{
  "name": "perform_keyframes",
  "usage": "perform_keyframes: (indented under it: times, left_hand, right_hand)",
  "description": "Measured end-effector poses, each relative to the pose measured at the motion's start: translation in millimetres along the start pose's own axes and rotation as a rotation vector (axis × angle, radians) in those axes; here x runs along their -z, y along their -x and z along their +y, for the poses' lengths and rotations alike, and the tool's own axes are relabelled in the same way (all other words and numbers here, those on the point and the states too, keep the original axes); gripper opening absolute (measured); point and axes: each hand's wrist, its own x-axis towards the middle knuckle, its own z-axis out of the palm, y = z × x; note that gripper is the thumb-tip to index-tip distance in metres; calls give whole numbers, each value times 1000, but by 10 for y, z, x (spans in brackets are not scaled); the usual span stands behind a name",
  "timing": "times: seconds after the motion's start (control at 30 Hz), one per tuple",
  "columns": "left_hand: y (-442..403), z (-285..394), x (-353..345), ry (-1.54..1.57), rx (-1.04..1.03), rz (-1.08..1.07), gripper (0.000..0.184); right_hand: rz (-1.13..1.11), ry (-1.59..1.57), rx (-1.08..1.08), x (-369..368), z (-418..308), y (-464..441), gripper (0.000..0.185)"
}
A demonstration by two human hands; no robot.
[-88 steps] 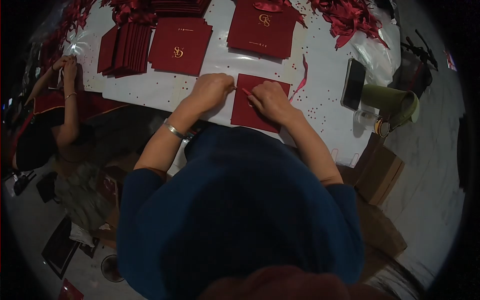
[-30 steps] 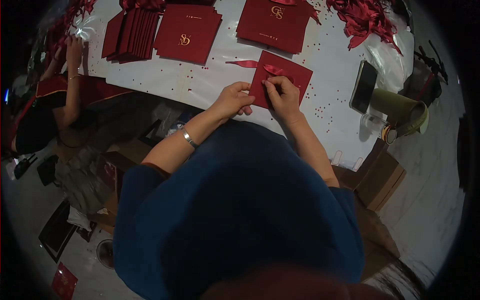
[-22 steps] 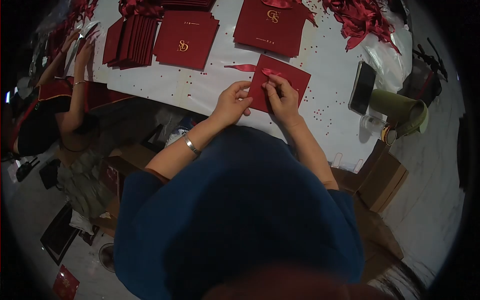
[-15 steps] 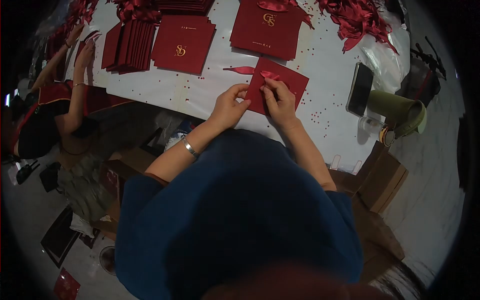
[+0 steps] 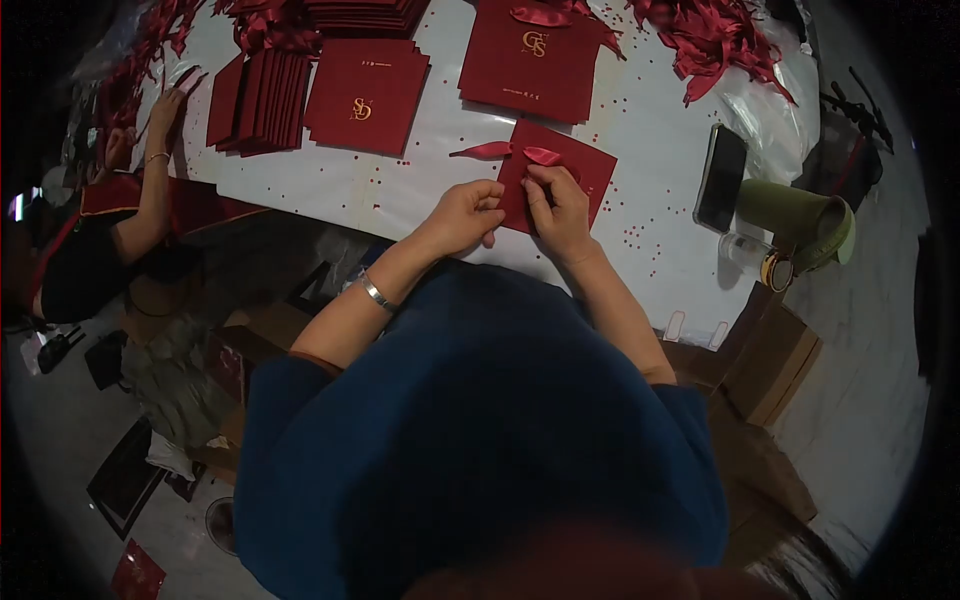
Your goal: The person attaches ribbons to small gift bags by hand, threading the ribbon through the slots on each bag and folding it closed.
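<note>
A square red card sleeve (image 5: pixel 585 165) lies on the table in front of me. Pink-red satin ribbon (image 5: pixel 541 157) crosses its upper part, with one loose tail (image 5: pixel 482 150) stretching left onto the white surface. My right hand (image 5: pixel 560 208) rests over the sleeve, thumb and fingers pinched together at the ribbon just below its loop. Beside the sleeve's left edge is my left hand (image 5: pixel 465 217), its fingers curled with the tips overlapping that edge. Whether anything is between those fingers is hidden.
Red sleeves with gold lettering are stacked at the back (image 5: pixel 530 65) and left (image 5: pixel 370 95); more stand on edge (image 5: pixel 258 100). Ribbon heaps (image 5: pixel 710 45) lie at the back. A phone (image 5: pixel 720 178), green cup (image 5: pixel 795 220) and glass jar (image 5: pixel 755 260) stand right. A co-worker's arm (image 5: pixel 155 170) is left.
My left hand has loosened from the sleeve's left edge and turned, fingers more curled. My right hand stays pinched by the ribbon. The co-worker's hands have shifted.
</note>
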Motion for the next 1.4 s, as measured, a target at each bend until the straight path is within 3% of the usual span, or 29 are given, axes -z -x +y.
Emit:
perform_keyframes:
  times: [0.1, 0.63, 0.8, 1.1, 1.2, 1.27, 1.4]
  left_hand:
    - [-72, -40, 88, 128, 130, -88, 25]
    - [-119, -27, 112, 101, 107, -171, 18]
    - [-80, -74, 36, 165, 56, -28, 22]
    - [-95, -134, 13, 173, 15, 24, 24]
    - [-94, -114, 16, 157, 54, 29, 25]
    - [-104, -113, 17, 155, 54, 26, 25]
    - [-118, -151, 25, 152, 52, 31, 26]
  right_hand:
    - [6, 44, 9, 11, -49, -34, 16]
    - [-23, 81, 83, 23, 4, -43, 13]
    - [-78, 25, 15, 85, -71, -10, 12]
    - [-272, 150, 99, 83, -114, 44, 14]
    - [-311, 148, -5, 140, -185, -48, 15]
    - [-419, 19, -349, 189, -252, -124, 15]
    - [-440, 125, -216, 211, -245, -156, 15]
